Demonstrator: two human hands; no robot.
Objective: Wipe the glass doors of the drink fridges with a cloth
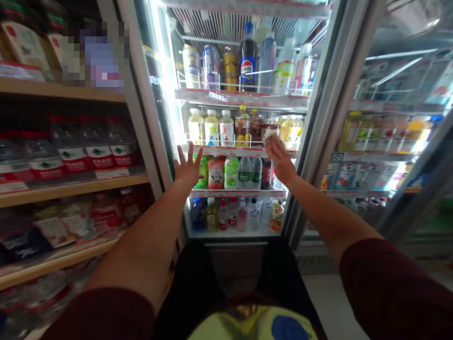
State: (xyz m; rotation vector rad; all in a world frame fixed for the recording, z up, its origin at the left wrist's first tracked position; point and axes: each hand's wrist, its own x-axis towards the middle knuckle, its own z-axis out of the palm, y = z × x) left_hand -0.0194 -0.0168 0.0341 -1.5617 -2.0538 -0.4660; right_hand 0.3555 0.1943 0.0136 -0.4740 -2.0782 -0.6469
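The left hand (187, 170), fingers spread, is up at the fridge (336, 80); the right hand (284, 165), fingers together, holds a cloth (272, 139) before bottles (244, 174).

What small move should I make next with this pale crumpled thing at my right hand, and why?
Perhaps slide the pale crumpled thing, which looks like a cloth, slightly left. The right hand is on it, while the left hand is spread and holds nothing visible, well to the left, so there is space between the two hands.
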